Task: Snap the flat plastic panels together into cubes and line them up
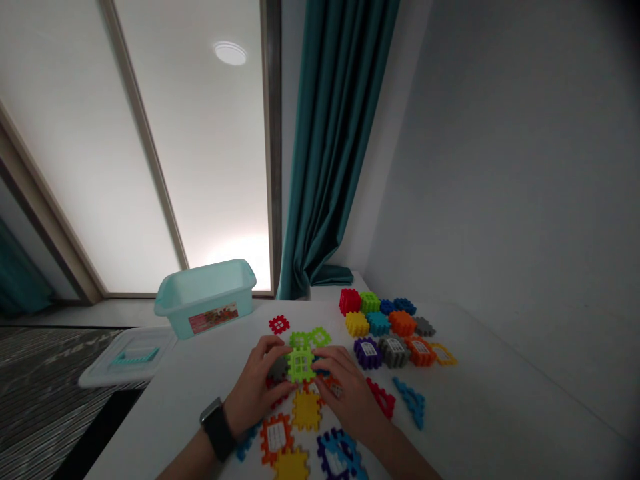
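Two bare forearms enter from the lower edge and slant inward toward each other, a black watch point(218, 428) on the left wrist. The left hand point(257, 383) and the right hand point(347, 393) face each other, backs turned upward, fingers bent and thumbs on the near side. Each grasps one side of a lime-green notched piece point(301, 365) with a window-like grid, which sits between them above the middle of the loose pieces; whether it touches those beneath cannot be told.

A plain grey wall point(510, 167) takes up the right side of the room, and tall frosted panels point(200, 153) in brown frames glow on the left. A teal curtain point(330, 147) hangs between them. Below spreads a white table point(490, 417), with a dark streaked floor point(30, 387) past its left edge. A pale teal bin point(215, 300) with a printed label stands toward the table's far left, and a translucent lid point(100, 375) lies just beside it. Notched blocks point(379, 323) in red, yellow, blue, orange, grey and purple are stacked in rows on the far right. Nearer the person lie an orange piece point(277, 438) with a white panel, a yellow square point(307, 411), a blue triangular piece point(411, 402) beside the right forearm and, beyond the hands, a small red piece point(279, 325).
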Demonstrator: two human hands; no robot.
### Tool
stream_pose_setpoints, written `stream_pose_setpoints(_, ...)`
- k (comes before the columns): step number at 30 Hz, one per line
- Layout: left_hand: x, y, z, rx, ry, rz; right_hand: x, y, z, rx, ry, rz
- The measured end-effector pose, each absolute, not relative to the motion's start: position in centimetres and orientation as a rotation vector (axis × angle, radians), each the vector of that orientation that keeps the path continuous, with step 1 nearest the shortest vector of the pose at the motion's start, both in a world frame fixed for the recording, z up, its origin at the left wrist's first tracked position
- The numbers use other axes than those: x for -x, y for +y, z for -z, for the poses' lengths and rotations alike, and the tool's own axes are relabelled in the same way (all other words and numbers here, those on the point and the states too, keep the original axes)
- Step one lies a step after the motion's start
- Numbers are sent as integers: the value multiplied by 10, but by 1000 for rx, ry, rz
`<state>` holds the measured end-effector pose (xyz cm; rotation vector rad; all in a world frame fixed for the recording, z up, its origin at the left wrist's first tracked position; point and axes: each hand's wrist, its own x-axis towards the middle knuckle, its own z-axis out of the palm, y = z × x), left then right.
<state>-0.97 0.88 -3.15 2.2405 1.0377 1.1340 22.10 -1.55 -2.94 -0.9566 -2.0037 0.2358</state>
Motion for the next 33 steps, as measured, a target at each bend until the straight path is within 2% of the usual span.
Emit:
stream_pose_setpoints(24,7,7,23,-2131,1002,-1081,-227,-14,28,910,-2088,-60)
stream_pose_setpoints(33,7,9,24,-2156,1023,-1046,-220,-18,28,1035,-1891,-299)
